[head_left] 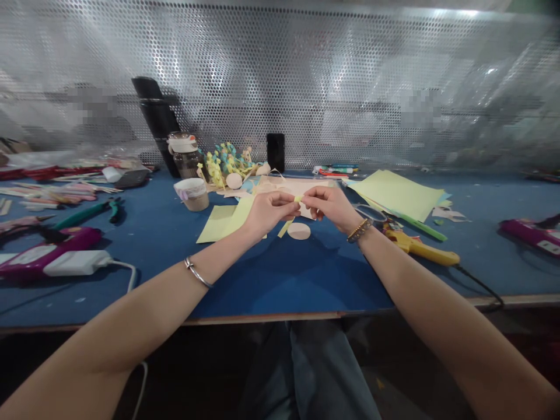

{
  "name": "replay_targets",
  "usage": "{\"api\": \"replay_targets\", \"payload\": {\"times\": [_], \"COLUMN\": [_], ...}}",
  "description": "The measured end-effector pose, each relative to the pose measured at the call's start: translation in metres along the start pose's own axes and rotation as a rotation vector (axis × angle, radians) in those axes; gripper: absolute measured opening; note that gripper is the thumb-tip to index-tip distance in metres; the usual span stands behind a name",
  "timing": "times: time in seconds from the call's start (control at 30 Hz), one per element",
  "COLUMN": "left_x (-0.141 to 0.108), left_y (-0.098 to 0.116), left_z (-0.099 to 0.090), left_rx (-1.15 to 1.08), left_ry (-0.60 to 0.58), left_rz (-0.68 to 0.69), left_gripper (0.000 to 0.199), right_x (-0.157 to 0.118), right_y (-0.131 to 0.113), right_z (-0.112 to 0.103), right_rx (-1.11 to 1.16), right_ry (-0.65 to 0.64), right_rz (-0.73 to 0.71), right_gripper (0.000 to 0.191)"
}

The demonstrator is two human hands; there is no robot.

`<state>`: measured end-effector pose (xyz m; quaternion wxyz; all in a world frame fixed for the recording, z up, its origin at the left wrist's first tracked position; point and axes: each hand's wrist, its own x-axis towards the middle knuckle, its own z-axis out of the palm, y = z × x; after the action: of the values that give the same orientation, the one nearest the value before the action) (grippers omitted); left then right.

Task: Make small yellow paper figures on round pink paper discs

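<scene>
Two hands pinching at mid-counter [280,280]. Near the left edge, a magenta glue gun [48,251] and green-handled pliers [83,214]. Toward the far edge, a cluster of curled paper pieces [225,160], apparently already shaped. Then the left hand [271,213], fingertips pressed on a narrow yellow paper strip [298,198]; a loose strip [285,227] below, beside a pale round disc [300,231]; the right hand [328,209] pinching the same narrow strip from the other side. Farther right, a stack of pale green sheets [396,195], seemingly uncut, and a yellow glue gun [420,248].
</scene>
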<state>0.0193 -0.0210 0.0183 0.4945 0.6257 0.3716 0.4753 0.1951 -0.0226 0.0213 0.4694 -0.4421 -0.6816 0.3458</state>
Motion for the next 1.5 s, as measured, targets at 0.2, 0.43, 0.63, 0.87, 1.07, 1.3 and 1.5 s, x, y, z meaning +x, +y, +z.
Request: {"api": "replay_targets", "payload": {"times": [0.2,0.43,0.63,0.87,1.07,1.3,1.5], "left_x": [0.0011,0.0022,0.0038,0.0058,0.0068,0.0054,0.0057], "left_y": [-0.0025,-0.0032,-0.0050,-0.0072,-0.0077,-0.0049,-0.0055], "left_z": [-0.0010,-0.0018,-0.0043,-0.0060,-0.0055,-0.0044,-0.0046], "left_rx": [-0.051,-0.076,-0.033,0.068,0.039,0.010,-0.033], "left_ry": [-0.024,-0.030,-0.031,0.001,0.028,0.020,-0.010], "left_rz": [-0.001,-0.037,-0.014,0.021,0.049,0.033,0.028], "left_gripper": [0.016,0.018,0.020,0.025,0.024,0.023,0.022], "right_x": [-0.0010,-0.0005,-0.0025,-0.0017,-0.0010,-0.0001,0.0000], "right_y": [-0.0004,0.0012,-0.0004,0.0001,0.0017,0.0033,0.0033], "right_z": [0.0014,0.0007,0.0022,0.0047,0.0042,0.0033,0.0031], "right_rx": [-0.024,-0.021,0.172,0.308,0.300,0.286,0.266], "right_ry": [-0.018,-0.029,-0.076,-0.096,-0.084,-0.071,-0.056], "right_rz": [0.008,-0.030,0.100,0.159,0.119,0.101,0.094], "right_gripper": [0.019,0.021,0.020,0.018,0.019,0.019,0.019]}}
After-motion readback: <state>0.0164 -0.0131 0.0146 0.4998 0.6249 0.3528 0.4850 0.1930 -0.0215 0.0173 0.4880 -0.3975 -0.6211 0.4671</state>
